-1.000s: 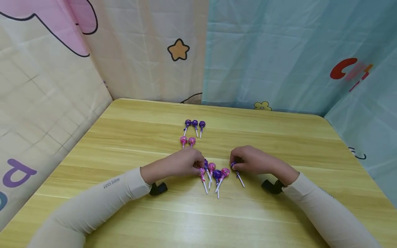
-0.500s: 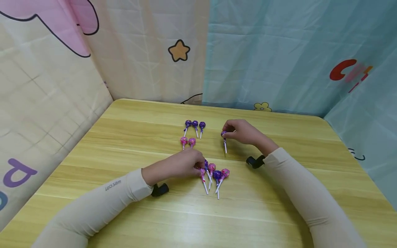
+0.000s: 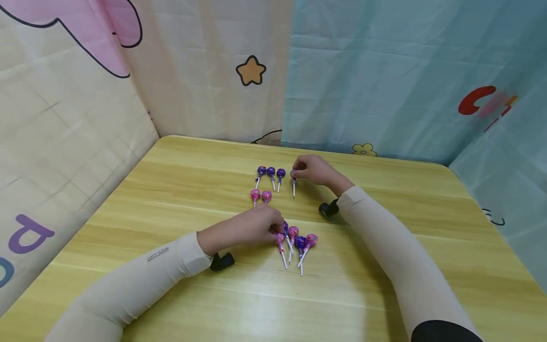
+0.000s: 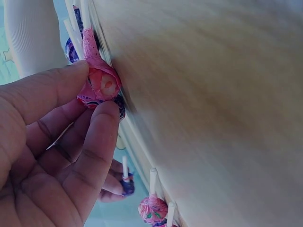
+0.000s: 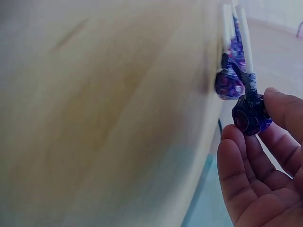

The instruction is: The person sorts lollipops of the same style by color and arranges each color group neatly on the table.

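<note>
My right hand [image 3: 318, 171] pinches a purple lollipop [image 5: 251, 113] by its wrapped head, the white stick pointing toward me in the head view. It is just right of a row of three purple lollipops [image 3: 271, 171]. Lower down, my left hand [image 3: 254, 225] holds a pink lollipop [image 4: 100, 82] between thumb and fingers, at the left edge of a loose pile. That pile also has pink lollipops [image 3: 312, 239] and purple lollipops [image 3: 301, 242]. Two pink lollipops [image 3: 255, 194] lie below the purple row, their sticks partly hidden behind the left hand.
A wooden table [image 3: 196, 294] lies under everything. Its far edge meets a printed curtain [image 3: 363, 85], and another curtain [image 3: 68, 118] hangs along the left. Dark wrist cameras [image 3: 222, 261] sit under both wrists.
My right hand has carried the purple lollipop from beside the pile up and left to the end of the purple row. The left hand has stayed at the pile.
</note>
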### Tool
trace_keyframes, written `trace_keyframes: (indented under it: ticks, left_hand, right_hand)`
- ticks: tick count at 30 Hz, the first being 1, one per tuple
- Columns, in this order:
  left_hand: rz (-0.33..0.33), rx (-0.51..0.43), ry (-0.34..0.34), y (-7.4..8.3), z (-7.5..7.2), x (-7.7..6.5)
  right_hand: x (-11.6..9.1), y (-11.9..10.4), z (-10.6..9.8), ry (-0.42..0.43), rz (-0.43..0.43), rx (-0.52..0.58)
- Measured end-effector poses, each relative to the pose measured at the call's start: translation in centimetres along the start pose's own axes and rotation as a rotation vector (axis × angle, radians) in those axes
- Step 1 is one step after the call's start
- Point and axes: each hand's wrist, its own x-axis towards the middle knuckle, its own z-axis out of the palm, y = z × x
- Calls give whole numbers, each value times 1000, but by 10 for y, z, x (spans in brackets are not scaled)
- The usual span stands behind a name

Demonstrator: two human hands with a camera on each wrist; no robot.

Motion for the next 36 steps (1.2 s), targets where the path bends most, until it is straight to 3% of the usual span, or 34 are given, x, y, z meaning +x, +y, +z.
trace_keyframes:
  ticks: [14, 27, 36]
  left_hand:
    - [-3, 21, -4, 1, 0, 3]
    - [-36, 34, -11, 4, -3, 2]
    - [-21, 25, -15, 5, -1, 1]
  right_hand:
    - [19, 4, 10, 3, 118, 66]
    - [22, 1, 12, 4, 125, 81]
    - [20, 4, 13, -13, 139, 95]
